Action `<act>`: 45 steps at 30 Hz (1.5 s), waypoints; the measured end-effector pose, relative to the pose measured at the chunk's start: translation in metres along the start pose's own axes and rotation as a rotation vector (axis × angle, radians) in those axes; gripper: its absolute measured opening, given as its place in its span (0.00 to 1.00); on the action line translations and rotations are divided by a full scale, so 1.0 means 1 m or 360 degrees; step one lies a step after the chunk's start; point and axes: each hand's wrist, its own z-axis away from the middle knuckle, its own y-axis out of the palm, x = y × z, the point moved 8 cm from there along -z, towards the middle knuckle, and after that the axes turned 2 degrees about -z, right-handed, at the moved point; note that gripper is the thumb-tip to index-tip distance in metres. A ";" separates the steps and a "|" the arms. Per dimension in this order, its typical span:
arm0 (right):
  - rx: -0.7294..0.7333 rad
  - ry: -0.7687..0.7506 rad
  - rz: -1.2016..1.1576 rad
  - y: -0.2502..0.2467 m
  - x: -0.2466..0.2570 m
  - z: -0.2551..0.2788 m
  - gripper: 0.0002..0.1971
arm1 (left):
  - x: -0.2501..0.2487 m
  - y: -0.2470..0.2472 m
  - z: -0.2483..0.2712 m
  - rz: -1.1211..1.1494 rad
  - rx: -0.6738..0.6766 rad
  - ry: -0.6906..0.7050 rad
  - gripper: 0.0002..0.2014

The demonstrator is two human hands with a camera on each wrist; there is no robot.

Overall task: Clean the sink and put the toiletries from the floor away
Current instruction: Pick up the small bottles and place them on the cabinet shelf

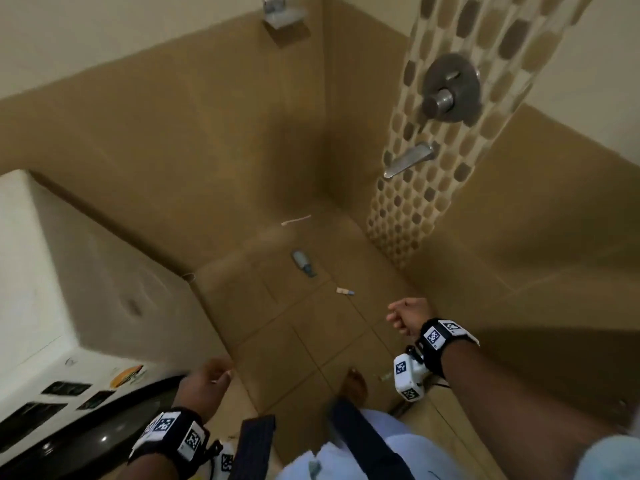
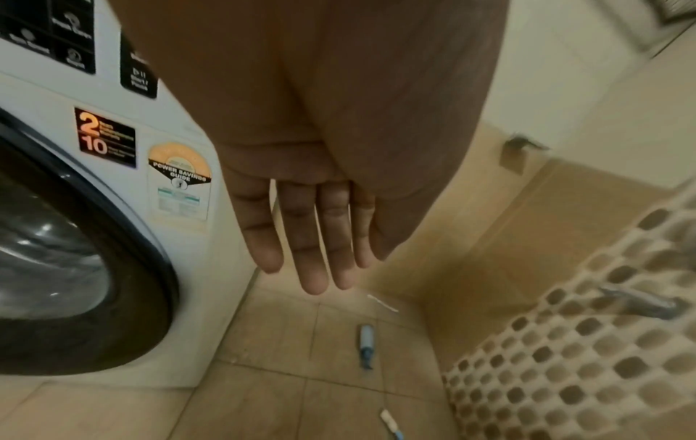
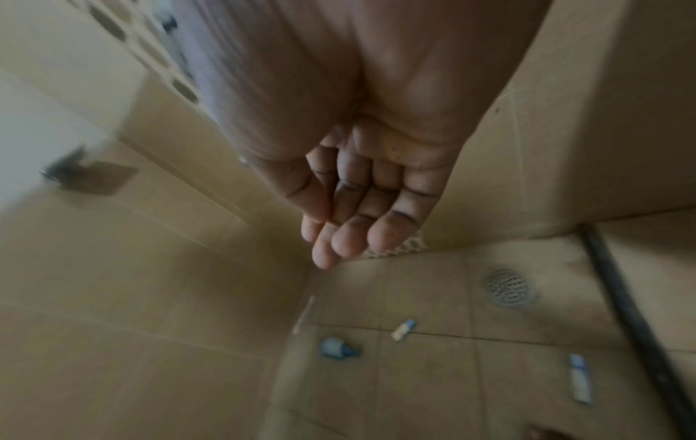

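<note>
Several toiletries lie on the tan tiled floor ahead of me. A pink-white toothbrush [image 1: 296, 220] [image 2: 382, 303] [image 3: 304, 315] is farthest, near the wall. A grey-blue bottle [image 1: 304, 264] [image 2: 366, 342] [image 3: 337, 347] lies on its side, and a small tube [image 1: 345, 291] [image 2: 388, 419] [image 3: 402, 330] lies nearer. A longer white-and-blue tube [image 3: 580, 378] shows only in the right wrist view. My left hand [image 1: 207, 379] [image 2: 320, 268] hangs empty with straight fingers beside the washing machine. My right hand [image 1: 403, 315] [image 3: 339, 244] is empty with loosely curled fingers, well above the floor items.
A white front-load washing machine [image 1: 69, 271] [image 2: 113, 208] stands at the left. On the mosaic strip at the right are a shower valve [image 1: 450, 86] and a spout [image 1: 410, 161]. A floor drain [image 3: 506, 287] and a dark pipe [image 3: 633, 327] are at the right. My foot [image 1: 355, 384] is on the tiles.
</note>
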 end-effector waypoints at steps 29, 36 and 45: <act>-0.0034 0.0912 0.0328 0.154 -0.401 -0.344 0.11 | -0.158 0.339 -0.517 -0.1231 0.0746 0.0574 0.14; -0.0329 0.1219 0.0412 0.155 -0.485 -0.392 0.23 | -0.099 0.444 -0.513 -0.1211 0.1010 0.0593 0.12; -0.0310 0.1101 0.0496 0.180 -0.477 -0.429 0.21 | -0.035 0.467 -0.507 -0.1190 0.1143 0.0431 0.13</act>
